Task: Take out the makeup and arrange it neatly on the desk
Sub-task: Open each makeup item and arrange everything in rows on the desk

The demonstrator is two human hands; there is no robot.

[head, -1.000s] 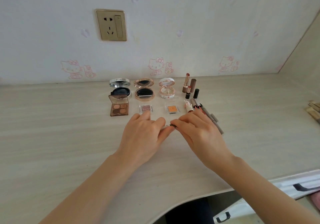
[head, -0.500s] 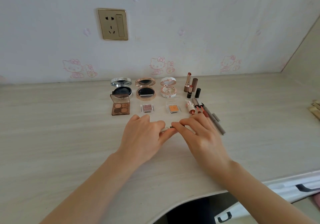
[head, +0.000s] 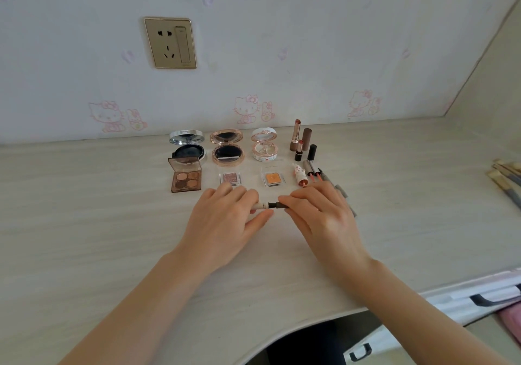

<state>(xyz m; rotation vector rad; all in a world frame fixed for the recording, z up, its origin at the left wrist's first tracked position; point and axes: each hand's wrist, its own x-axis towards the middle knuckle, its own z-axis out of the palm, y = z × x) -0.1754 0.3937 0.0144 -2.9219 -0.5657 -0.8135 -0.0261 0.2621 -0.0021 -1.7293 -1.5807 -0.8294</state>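
Observation:
A slim cream makeup pen [head: 263, 205] with a dark middle lies level between my hands, just above the desk [head: 84, 223]. My left hand [head: 225, 223] pinches its pale end and my right hand [head: 321, 215] pinches its dark end. Behind them stand three open compacts: silver [head: 187, 146], rose-gold [head: 227, 147] and white [head: 265, 146]. In front of those lie a brown eyeshadow palette [head: 186, 178], a glitter pan [head: 230, 178] and an orange pan [head: 272, 179]. Lipsticks [head: 300, 141] stand at the right, with lip tubes [head: 307, 174] lying below them.
A wall socket [head: 170, 43] is above the desk. Several brushes [head: 506, 178] lie at the far right edge. An open drawer [head: 479, 299] with a black handle sits at the lower right, below the desk's curved front edge.
My hands have drawn slightly apart, and the pen's cream barrel and dark middle show between them where only a small dark bit showed before.

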